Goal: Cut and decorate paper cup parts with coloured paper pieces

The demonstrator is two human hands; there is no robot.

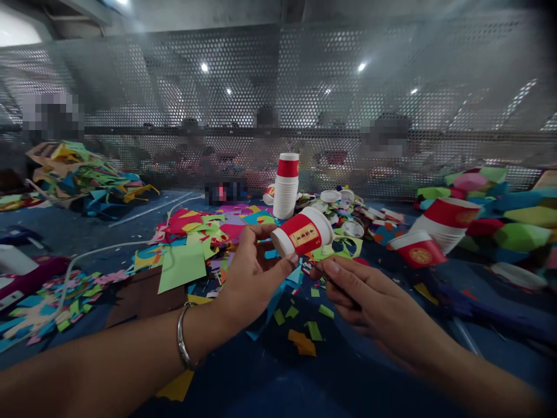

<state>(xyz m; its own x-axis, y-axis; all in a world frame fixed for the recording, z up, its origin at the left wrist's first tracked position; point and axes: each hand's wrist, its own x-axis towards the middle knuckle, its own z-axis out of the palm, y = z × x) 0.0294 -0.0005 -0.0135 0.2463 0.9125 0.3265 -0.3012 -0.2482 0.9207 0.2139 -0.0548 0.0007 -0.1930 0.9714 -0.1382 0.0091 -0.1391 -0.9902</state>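
Note:
My left hand (256, 276) grips a red and white paper cup (303, 231), tilted on its side with its wide end to the right. The cup carries a yellowish label with dark writing. Just below and right of it, my right hand (369, 302) is closed in a pinch, apart from the cup. Something small and dark shows at its fingertips, but its kind cannot be made out. Behind the held cup rises a tall stack of paper cups (286, 191). A light green paper sheet (183, 268) lies left of my left hand.
Colored paper scraps (300, 342) litter the blue table (270, 389). More cups (420, 249) lean at right, beside multicolored paper shapes (522, 232). A paper heap (82, 174) stands back left, and a white cable (104, 251) crosses the left side. A perforated metal panel (243, 75) closes the back.

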